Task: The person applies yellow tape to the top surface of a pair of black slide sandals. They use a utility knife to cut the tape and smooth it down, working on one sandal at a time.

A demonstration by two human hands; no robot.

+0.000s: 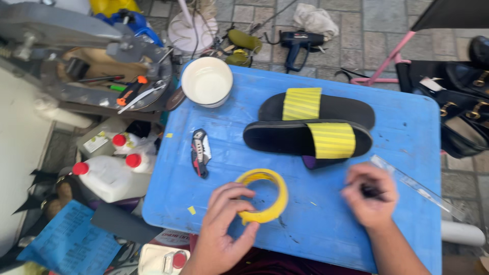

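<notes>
My left hand (221,224) grips a yellow tape roll (265,196) that rests on the blue table (402,132) near its front edge. To the right, my right hand (371,196) is closed around a small dark object, blurred and hard to tell apart. Two black slide sandals with yellow-taped straps lie side by side beyond the hands, the near sandal (308,138) and the far sandal (316,107). A folding utility knife (200,152) lies left of the tape roll.
A white bowl (206,81) stands at the table's far left corner. A clear ruler (415,186) lies at the right edge. White jugs with red caps (109,173) sit on the ground left. A heat gun (300,43) and black bags (458,102) lie beyond.
</notes>
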